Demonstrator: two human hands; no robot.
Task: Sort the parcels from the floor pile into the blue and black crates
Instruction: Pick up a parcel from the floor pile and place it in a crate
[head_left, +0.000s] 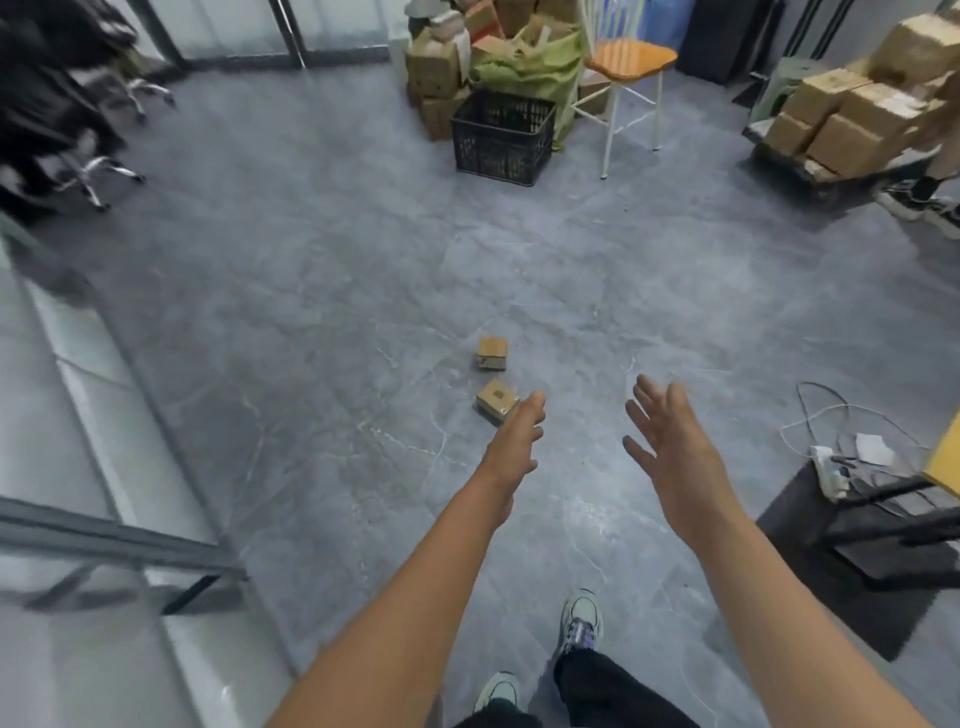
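Two small cardboard parcels lie on the grey floor ahead of me: a nearer parcel (497, 398) and a farther parcel (492, 353). My left hand (514, 441) reaches forward with straight fingers, its tips just beside the nearer parcel, holding nothing. My right hand (670, 441) is spread open in the air to the right, empty. A black crate (503, 136) stands at the back of the room. No blue crate shows in this view.
Cardboard boxes and a green bag (535, 73) pile up behind the black crate. A white chair with an orange seat (631, 60) stands beside it. Stacked boxes (852, 119) sit at right, office chairs (78, 130) at left, cables (841, 457) at right.
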